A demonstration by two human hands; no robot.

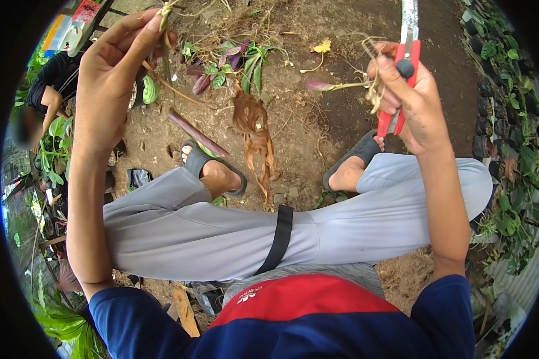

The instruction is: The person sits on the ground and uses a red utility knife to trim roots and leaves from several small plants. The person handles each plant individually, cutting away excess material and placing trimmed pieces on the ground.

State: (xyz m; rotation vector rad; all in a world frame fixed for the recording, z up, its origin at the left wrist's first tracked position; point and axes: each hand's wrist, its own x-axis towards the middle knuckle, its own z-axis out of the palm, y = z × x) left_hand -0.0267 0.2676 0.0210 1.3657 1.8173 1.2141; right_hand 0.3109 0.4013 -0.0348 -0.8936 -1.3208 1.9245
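Note:
My left hand [111, 78] is raised at the upper left and pinches a thin plant stem [164, 24] between thumb and fingertips. My right hand [410, 99] is up at the upper right, shut on red-handled scissors [404, 72] whose blade points upward. A tuft of dry roots [374, 90] hangs against the right hand's fingers, with a pink-tipped shoot [323, 87] stretching left of it. Both hands are held apart over bare soil, above my knees in grey trousers.
Cut leafy plants [233, 63] and a brown dried leaf [254, 134] lie on the soil [305, 128] ahead of my sandalled feet. Black nursery bags with seedlings [491, 107] line the right side. Another person [48, 90] crouches at the left among green plants.

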